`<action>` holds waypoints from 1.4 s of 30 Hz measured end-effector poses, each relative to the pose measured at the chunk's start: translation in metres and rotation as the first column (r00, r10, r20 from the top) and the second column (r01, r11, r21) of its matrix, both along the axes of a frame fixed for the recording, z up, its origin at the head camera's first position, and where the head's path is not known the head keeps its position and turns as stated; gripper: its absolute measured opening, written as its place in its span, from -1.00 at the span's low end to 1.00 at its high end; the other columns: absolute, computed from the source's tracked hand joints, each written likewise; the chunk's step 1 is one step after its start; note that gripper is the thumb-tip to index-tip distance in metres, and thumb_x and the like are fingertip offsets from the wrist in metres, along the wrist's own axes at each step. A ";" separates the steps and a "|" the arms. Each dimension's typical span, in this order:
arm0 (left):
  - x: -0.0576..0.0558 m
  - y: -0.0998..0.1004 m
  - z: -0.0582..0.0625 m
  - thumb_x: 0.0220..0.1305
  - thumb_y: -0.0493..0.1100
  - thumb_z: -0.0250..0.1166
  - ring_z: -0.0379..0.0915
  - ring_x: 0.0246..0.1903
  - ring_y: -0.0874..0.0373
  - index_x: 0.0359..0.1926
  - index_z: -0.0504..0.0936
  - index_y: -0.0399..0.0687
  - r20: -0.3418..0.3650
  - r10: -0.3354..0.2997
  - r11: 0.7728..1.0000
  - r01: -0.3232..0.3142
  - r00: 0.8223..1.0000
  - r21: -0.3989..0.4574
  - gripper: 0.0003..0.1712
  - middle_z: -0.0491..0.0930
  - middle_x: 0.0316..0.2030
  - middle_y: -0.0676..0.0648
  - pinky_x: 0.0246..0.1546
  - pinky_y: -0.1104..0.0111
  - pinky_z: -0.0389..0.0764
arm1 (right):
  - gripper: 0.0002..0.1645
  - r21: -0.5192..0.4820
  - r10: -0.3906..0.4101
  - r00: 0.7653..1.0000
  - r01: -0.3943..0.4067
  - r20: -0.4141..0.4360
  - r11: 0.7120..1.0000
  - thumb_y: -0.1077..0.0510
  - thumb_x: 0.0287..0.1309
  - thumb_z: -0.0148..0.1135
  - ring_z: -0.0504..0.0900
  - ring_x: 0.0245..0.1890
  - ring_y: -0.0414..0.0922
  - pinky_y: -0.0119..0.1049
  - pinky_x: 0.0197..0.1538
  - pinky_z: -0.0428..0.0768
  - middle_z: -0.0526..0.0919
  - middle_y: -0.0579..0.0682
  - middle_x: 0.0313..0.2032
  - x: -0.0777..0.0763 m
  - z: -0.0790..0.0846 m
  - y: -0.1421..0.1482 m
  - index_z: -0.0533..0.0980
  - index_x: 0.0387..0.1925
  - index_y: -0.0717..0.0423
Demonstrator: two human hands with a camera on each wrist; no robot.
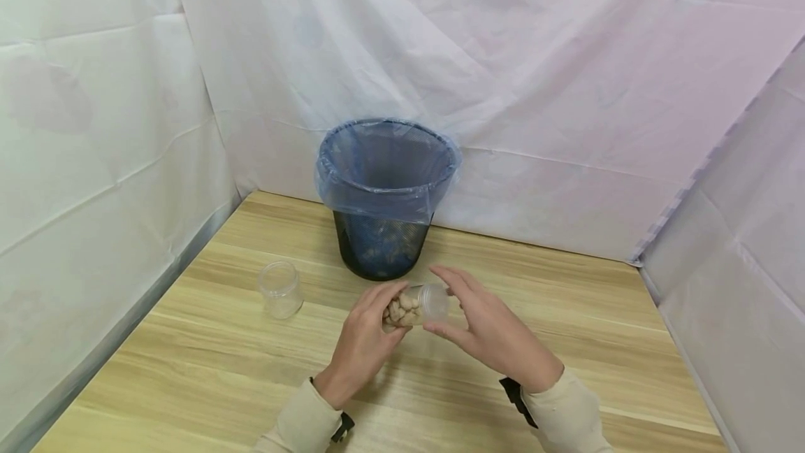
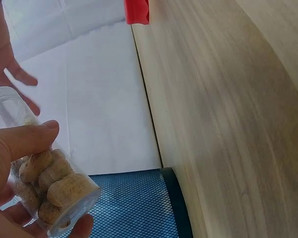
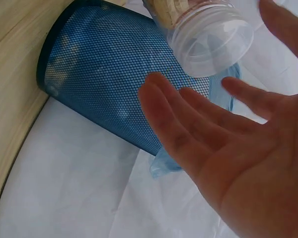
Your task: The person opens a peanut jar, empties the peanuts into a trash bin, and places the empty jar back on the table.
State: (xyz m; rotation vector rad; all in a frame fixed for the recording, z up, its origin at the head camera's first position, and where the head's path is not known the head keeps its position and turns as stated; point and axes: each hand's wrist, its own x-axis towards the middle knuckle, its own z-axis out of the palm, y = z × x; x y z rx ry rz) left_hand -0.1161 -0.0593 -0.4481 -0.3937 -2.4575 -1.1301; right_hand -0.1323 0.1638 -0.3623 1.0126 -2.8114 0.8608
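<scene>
A clear plastic jar of unshelled peanuts (image 1: 405,307) lies tilted on its side over the table, its lidded end towards the right. My left hand (image 1: 366,327) grips the jar's body, with the thumb across the side in the left wrist view. Around the translucent lid (image 3: 213,42) my right hand (image 1: 487,324) is spread, thumb and fingers apart; the right wrist view shows a gap between its fingers and the lid. Farther left stands a second clear jar (image 1: 281,292), upright and without visible contents.
Behind the hands stands a black mesh waste bin (image 1: 380,243) lined with a blue bag (image 1: 383,201). White cloth (image 1: 534,89) hangs along the back and sides of the wooden table (image 1: 207,362). A red object (image 2: 137,11) shows at the left wrist view's top edge.
</scene>
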 end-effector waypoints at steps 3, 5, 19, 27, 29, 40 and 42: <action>0.000 -0.001 0.000 0.00 -0.36 0.73 0.61 0.25 0.00 0.37 0.64 -0.01 -0.034 0.002 1.000 -0.002 0.999 -0.015 -0.13 0.67 0.27 -0.04 0.22 0.09 0.72 | -0.14 -0.029 -0.018 0.997 0.020 0.073 0.999 -0.16 0.49 0.34 0.76 0.05 -0.12 -0.22 -0.02 0.77 0.56 0.04 0.40 0.000 -0.001 -0.001 0.26 0.64 -0.02; 0.000 -0.001 0.001 -0.01 -0.36 0.74 0.61 0.25 0.01 0.37 0.64 0.00 -0.046 0.004 1.000 -0.005 0.999 -0.021 -0.13 0.68 0.26 -0.04 0.22 0.09 0.72 | -0.23 -0.043 -0.016 0.995 0.020 0.097 0.999 -0.12 0.52 0.32 0.75 -0.01 -0.15 -0.28 -0.08 0.76 0.61 0.04 0.34 -0.001 -0.002 -0.002 0.32 0.59 0.00; -0.007 -0.015 0.003 0.09 -0.33 0.69 0.67 0.20 -0.07 0.39 0.59 -0.10 0.039 0.072 0.991 -0.076 0.997 0.113 -0.18 0.66 0.23 -0.16 0.19 0.02 0.72 | -0.30 0.033 -0.069 0.996 0.071 -0.056 0.997 0.12 0.45 0.42 0.74 0.10 -0.02 -0.08 0.06 0.78 0.59 0.02 0.34 -0.016 0.015 0.027 0.42 0.52 -0.01; -0.013 -0.037 0.010 0.17 -0.32 0.62 0.65 0.19 -0.10 0.44 0.51 -0.13 0.084 0.093 0.972 -0.108 0.992 0.208 -0.18 0.63 0.26 -0.23 0.18 -0.02 0.71 | -0.29 0.073 -0.176 0.983 0.172 0.057 0.982 0.12 0.46 0.40 0.72 0.13 0.11 0.07 0.06 0.77 0.58 0.18 0.30 -0.050 -0.004 0.072 0.40 0.53 0.12; -0.013 -0.042 0.011 0.17 -0.32 0.62 0.65 0.17 -0.08 0.45 0.50 -0.13 0.090 0.098 0.969 -0.115 0.991 0.220 -0.17 0.62 0.26 -0.22 0.15 -0.01 0.71 | -0.30 0.079 -0.184 0.978 0.177 0.095 0.981 0.13 0.46 0.39 0.73 0.10 0.12 0.09 0.05 0.76 0.58 0.23 0.30 -0.059 -0.016 0.083 0.40 0.51 0.18; -0.013 -0.057 0.008 0.14 -0.35 0.63 0.65 0.06 -0.04 0.44 0.52 -0.12 0.065 0.119 0.968 -0.131 0.991 0.216 -0.15 0.64 0.19 -0.21 0.01 0.06 0.74 | -0.41 0.244 -0.291 0.944 0.249 0.155 0.937 0.10 0.38 0.43 0.70 0.00 0.22 0.19 0.04 0.73 0.61 0.41 0.14 -0.082 -0.086 0.133 0.55 0.28 0.38; -0.012 -0.058 0.007 0.14 -0.34 0.64 0.64 0.08 -0.04 0.44 0.52 -0.12 0.062 0.123 0.968 -0.133 0.991 0.213 -0.16 0.64 0.20 -0.21 0.03 0.04 0.73 | -0.45 0.260 -0.295 0.945 0.253 0.138 0.932 0.11 0.36 0.43 0.68 0.01 0.25 0.22 0.07 0.71 0.63 0.39 0.07 -0.085 -0.095 0.140 0.57 0.23 0.38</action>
